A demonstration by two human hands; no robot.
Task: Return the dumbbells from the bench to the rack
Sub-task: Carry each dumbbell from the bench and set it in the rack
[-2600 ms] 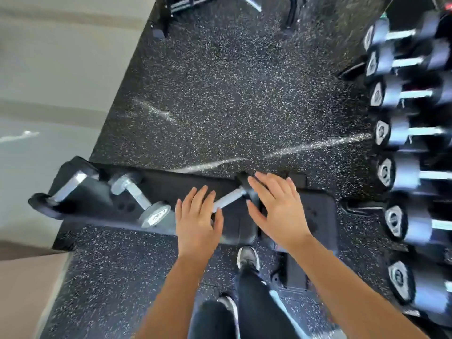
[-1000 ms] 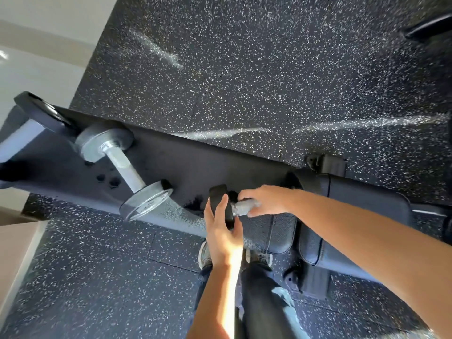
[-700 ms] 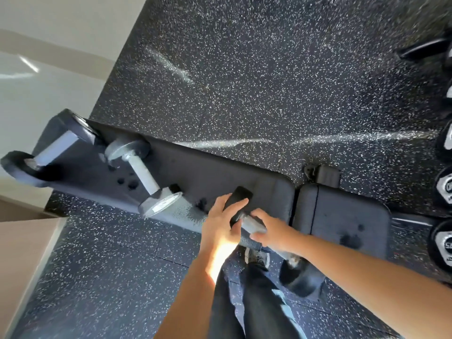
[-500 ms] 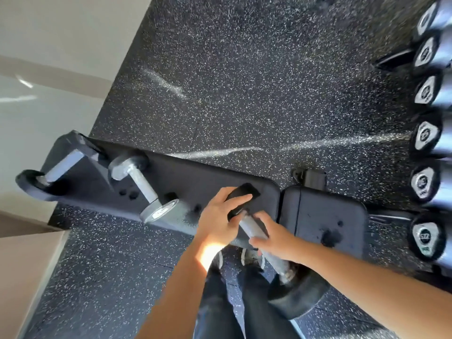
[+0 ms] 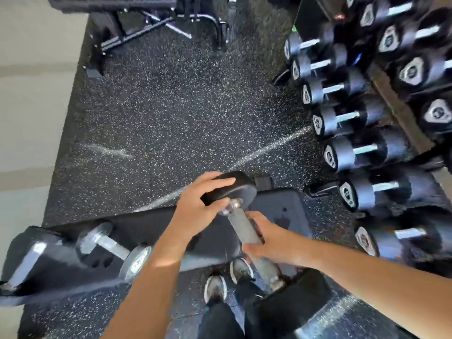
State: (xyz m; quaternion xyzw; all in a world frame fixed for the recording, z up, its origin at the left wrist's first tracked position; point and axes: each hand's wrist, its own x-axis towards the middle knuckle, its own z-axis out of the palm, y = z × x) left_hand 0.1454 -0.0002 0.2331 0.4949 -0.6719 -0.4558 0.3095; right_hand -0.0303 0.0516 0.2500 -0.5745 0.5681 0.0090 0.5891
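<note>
I hold a black dumbbell (image 5: pixel 241 220) with a grey handle in both hands, lifted off the black bench (image 5: pixel 151 231) and tilted. My left hand (image 5: pixel 198 209) cups its upper black head. My right hand (image 5: pixel 271 238) is wrapped around the handle. Its lower head hangs near my legs at the bottom. A chrome dumbbell (image 5: pixel 111 245) still lies on the bench at the left. Another dumbbell (image 5: pixel 27 260) with a grey handle lies at the bench's far left end. The dumbbell rack (image 5: pixel 401 111) stands at the right, holding several black dumbbells.
Black speckled rubber floor (image 5: pixel 183 113) stretches beyond the bench. Another bench frame (image 5: pixel 151 18) stands at the top. A pale wall runs along the left side. My shoes (image 5: pixel 227 280) are on the floor just under the bench's near edge.
Both hands took hold of the black dumbbell and raised it off the bench, tipping it upright. My view has swung up and right, bringing more of the rack into sight.
</note>
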